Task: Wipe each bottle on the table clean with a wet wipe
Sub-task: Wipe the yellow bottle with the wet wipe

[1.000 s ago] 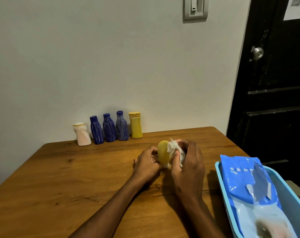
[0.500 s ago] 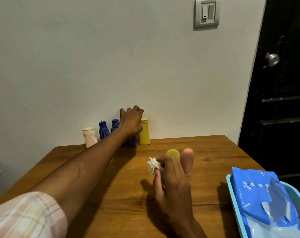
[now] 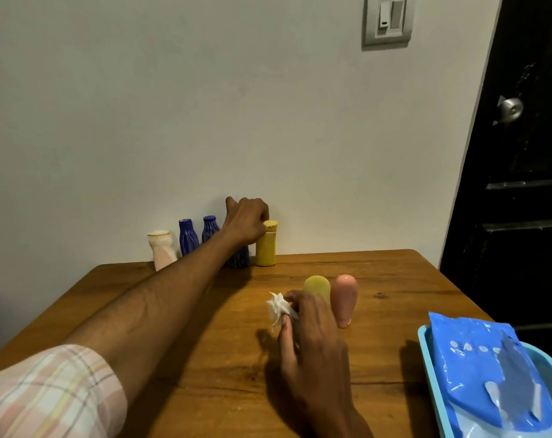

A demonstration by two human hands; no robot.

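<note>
Wooden table (image 3: 180, 368), grainy brown top, pushed against a plain pale wall. Row of 5 small bottles at the back edge of the table, against the wall: a white waisted bottle (image 3: 162, 250) at the row's left end, then a ribbed dark blue bottle (image 3: 188, 237), a second blue bottle (image 3: 210, 228), a third blue bottle (image 3: 238, 257) mostly hidden, and a matte yellow bottle (image 3: 266, 243) with a flat cap at the right end. Left hand (image 3: 247, 220) reaches to the back of the table, fingers curled over the top of the third blue bottle, gripping it. Plaid sleeve (image 3: 47, 393) on that arm.

Near the table's middle stand 2 smooth round-topped bottles, touching or nearly so: a yellow rounded bottle (image 3: 317, 287) and a pink rounded bottle (image 3: 344, 298). Right hand (image 3: 312, 336) rests just in front of them, fingers pinched shut on a crumpled white wet wipe (image 3: 278, 306).

At the table's right edge, a light blue plastic tray (image 3: 426, 346) holds a glossy blue wipes pack (image 3: 483, 365).
</note>
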